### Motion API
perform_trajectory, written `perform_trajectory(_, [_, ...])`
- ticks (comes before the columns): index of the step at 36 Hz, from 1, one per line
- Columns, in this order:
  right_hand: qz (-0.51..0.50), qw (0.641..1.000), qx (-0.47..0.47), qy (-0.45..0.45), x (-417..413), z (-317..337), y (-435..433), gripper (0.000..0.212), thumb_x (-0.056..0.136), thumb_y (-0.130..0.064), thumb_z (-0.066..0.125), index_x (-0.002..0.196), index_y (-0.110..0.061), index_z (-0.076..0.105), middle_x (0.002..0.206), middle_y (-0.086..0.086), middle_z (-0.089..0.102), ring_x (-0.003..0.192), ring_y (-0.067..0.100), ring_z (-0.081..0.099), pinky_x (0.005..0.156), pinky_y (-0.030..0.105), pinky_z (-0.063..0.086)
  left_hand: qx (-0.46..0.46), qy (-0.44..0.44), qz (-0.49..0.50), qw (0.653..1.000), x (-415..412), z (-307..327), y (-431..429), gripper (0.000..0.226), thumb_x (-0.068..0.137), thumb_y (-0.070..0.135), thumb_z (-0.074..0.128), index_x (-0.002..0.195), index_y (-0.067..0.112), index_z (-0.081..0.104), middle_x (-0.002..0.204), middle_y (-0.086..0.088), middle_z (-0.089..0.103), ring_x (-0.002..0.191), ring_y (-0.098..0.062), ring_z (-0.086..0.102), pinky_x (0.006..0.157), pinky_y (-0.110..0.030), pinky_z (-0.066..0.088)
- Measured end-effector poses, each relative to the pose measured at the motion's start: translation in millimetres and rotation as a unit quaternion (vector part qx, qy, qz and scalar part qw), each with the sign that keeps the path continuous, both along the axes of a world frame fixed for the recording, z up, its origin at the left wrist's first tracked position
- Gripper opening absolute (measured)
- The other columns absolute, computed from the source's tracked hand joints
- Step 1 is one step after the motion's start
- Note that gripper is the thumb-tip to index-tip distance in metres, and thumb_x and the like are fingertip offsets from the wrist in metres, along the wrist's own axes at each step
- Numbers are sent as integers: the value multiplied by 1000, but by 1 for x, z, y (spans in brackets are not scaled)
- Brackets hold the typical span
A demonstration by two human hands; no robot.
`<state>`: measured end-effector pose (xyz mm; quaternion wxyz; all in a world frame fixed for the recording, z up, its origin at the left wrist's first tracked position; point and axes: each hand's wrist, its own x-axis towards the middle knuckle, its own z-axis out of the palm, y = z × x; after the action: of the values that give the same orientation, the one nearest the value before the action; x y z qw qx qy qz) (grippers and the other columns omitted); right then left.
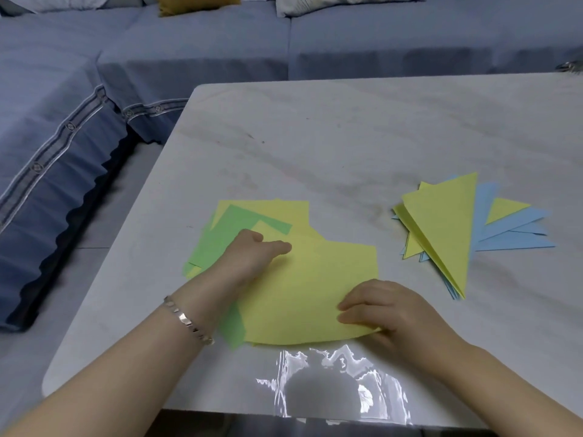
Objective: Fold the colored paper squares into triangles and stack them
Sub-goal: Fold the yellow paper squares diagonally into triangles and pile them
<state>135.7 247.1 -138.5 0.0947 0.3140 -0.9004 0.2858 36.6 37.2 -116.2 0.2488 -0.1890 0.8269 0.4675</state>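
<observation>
A loose pile of unfolded yellow and green paper squares (233, 234) lies at the table's near left. On top is a yellow sheet (315, 285), its near edge bowed up off the table. My left hand (252, 250) rests on the pile, thumb stretched over the yellow sheet, fingers hidden under or behind it. My right hand (375, 307) pinches the yellow sheet's near right corner with curled fingers. A fanned stack of folded triangles (448, 222), yellow on top and blue beneath, lies to the right, apart from both hands.
The pale marble-look table (315, 137) has a rounded left edge. A crumpled clear plastic wrapper (331, 383) lies at the near edge. A blue-covered sofa (79, 127) wraps around the left and far sides. A metal object (569, 67) peeks in at the far right.
</observation>
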Motion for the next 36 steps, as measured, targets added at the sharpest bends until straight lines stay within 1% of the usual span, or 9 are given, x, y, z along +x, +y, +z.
perform_trajectory(3, [19, 999, 27, -24, 3, -6, 0, 17, 59, -3, 80, 73, -11, 75, 82, 0, 71, 73, 17, 68, 62, 26, 54, 7, -5, -13, 1000, 0, -1, 8, 58, 78, 36, 68, 122, 2, 49, 114, -14, 58, 88, -25, 59, 55, -24, 35])
perform_trajectory(6, [24, 998, 42, -39, 5, -10, 0, 28, 50, -1, 87, 73, -14, 75, 82, -2, 71, 73, 16, 69, 61, 26, 54, 3, 21, -4, 1000, -3, -3, 15, 61, 77, 32, 71, 125, 0, 49, 122, -17, 57, 106, -28, 58, 54, -25, 36])
perform_trajectory(8, [22, 998, 46, -45, 6, -9, 0, 33, 47, -1, 88, 74, -16, 76, 83, -4, 72, 73, 14, 69, 61, 24, 54, 1, 63, -18, 998, -4, -2, 20, 40, 75, 27, 73, 108, 9, 59, 102, -10, 62, 89, -25, 59, 66, -26, 41])
perform_trajectory(11, [24, 995, 68, -71, 8, -7, 1, 41, 43, -3, 85, 81, -16, 76, 86, -4, 72, 75, 13, 69, 61, 25, 55, 20, 124, -65, 990, -3, -3, 25, 18, 74, 18, 73, 79, 13, 57, 74, -7, 47, 68, -18, 43, 65, -26, 35])
perform_trajectory(17, [29, 986, 45, -155, 12, 0, 7, 24, 65, -6, 71, 88, -12, 74, 100, 1, 71, 96, 19, 67, 75, 34, 56, -21, 252, -72, 965, -2, -9, 21, 19, 76, 16, 71, 63, 22, 58, 62, 11, 54, 56, -4, 48, 53, -17, 37])
perform_trajectory(23, [20, 976, 57, -207, 3, 4, 13, 20, 92, -21, 55, 106, -22, 70, 114, -11, 65, 112, 5, 55, 92, 21, 41, -65, 291, -84, 951, 2, -8, 17, 28, 79, 14, 67, 60, 29, 52, 51, 13, 46, 47, 0, 42, 46, -11, 32])
perform_trajectory(28, [-27, 981, -87, -173, -8, 27, 5, 26, 90, -15, 46, 104, -14, 68, 100, -5, 64, 93, -1, 56, 82, 12, 42, 0, 292, -143, 946, 14, 6, 22, 28, 82, 14, 67, 64, 34, 59, 66, 10, 64, 64, -9, 57, 65, -25, 46])
perform_trajectory(33, [-159, 959, -209, -108, -22, 39, -1, 20, 83, -13, 66, 85, -33, 67, 95, -11, 55, 91, -6, 50, 80, 4, 33, 68, 245, -220, 942, 28, 21, 30, 26, 87, 15, 61, 66, 30, 62, 56, 25, 58, 56, 9, 50, 56, -9, 36])
perform_trajectory(36, [-229, 933, -241, -137, -27, 40, -6, 20, 74, -17, 73, 70, -37, 68, 105, -21, 55, 99, -14, 47, 77, -1, 30, 103, 223, -225, 943, 34, 27, 33, 27, 89, 13, 57, 67, 29, 63, 57, 23, 59, 55, 9, 49, 55, -8, 36])
